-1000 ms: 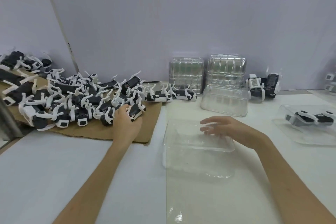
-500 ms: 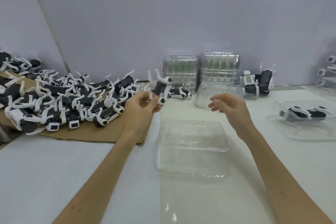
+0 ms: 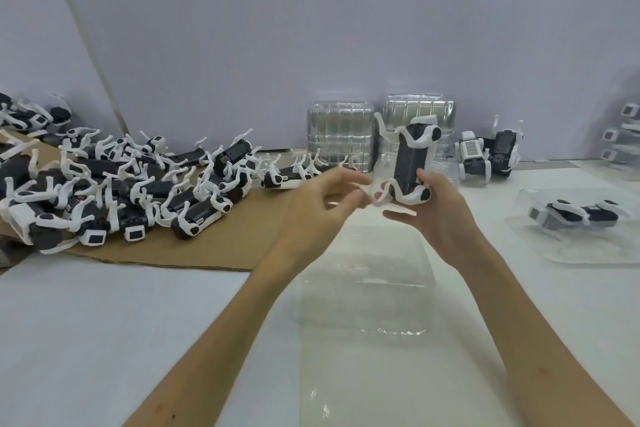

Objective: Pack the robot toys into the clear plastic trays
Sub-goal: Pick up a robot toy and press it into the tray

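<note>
- Heap of black-and-white robot toys [image 3: 121,191] sprawls across a sheet of brown cardboard [image 3: 207,253] on the far left of the white desk [image 3: 104,322].
- The left hand [image 3: 318,208] is raised above the desk, fingers loosely spread and gripping nothing. Its blurred fingertips sit just beside a white leg of the held toy, and whether they touch it cannot be told.
- A clear tray [image 3: 363,288] lies on the near desk, directly below both hands.
- One robot toy [image 3: 412,163] stands upright in the air above that tray. The right hand [image 3: 440,215] grips its lower end, thumb across the dark body and fingers curled behind.
- Two stacks of clear trays [image 3: 341,135] stand against the far wall, partly hidden by the held toy.
- Two standing toys [image 3: 488,156] rest on the desk just right of the stacks.
- At the right, a packed toy [image 3: 575,215] lies in a second tray [image 3: 568,253], well apart from the hands.
</note>
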Motion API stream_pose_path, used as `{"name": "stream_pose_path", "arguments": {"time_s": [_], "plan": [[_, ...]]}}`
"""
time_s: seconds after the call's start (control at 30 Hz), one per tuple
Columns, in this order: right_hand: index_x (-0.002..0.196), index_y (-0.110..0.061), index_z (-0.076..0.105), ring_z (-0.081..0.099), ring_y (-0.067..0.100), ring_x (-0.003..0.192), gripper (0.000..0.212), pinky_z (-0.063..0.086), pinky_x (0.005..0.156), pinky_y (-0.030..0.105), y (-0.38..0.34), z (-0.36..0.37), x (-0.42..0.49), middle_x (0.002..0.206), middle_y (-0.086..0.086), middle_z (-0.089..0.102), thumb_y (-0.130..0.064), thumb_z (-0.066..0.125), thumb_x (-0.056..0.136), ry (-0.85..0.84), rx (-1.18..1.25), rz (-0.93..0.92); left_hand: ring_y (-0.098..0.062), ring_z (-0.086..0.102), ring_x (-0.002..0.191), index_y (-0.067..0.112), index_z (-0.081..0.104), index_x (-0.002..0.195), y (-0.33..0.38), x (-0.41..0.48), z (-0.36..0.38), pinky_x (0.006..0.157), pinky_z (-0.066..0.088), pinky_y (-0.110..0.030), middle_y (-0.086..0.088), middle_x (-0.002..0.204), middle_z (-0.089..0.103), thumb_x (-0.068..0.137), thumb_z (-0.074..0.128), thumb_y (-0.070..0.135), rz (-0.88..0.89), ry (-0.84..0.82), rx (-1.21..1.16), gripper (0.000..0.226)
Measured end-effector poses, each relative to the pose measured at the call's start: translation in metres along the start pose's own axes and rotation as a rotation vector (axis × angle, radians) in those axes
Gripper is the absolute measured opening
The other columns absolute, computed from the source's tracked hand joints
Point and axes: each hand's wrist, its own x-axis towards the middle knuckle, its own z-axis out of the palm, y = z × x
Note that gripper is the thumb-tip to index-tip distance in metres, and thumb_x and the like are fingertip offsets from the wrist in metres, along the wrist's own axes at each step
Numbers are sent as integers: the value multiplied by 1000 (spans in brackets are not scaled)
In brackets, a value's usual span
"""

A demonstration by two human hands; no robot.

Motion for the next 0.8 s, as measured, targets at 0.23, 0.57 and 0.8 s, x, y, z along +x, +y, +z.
{"name": "stream_pose_path", "arguments": {"time_s": [0.23,0.57,0.8], "plan": [[116,-8,63,69,28,89,36,57,79,35,7,2,2,98,11,69,-26,51,87,-92,-149,-60,-8,54,122,31,57,118,-59,-29,-38,106,42,-35,12,126,60,83,66,9,-357,-99,72,42],[100,-23,67,68,17,97,15,57,78,36,19,20,-8,96,-13,70,-17,64,87,-34,-532,-255,-15,60,118,39,65,111,-83,-37,-33,92,44,-26,6,122,66,94,59,14,-441,76,-153,31],[89,-28,75,64,3,85,25,47,78,19,25,22,-9,85,-24,70,-9,60,95,-42,-756,-266,-11,54,127,48,65,108,-79,-35,-29,106,41,-30,7,128,64,88,58,18,-353,122,-141,37]]}}
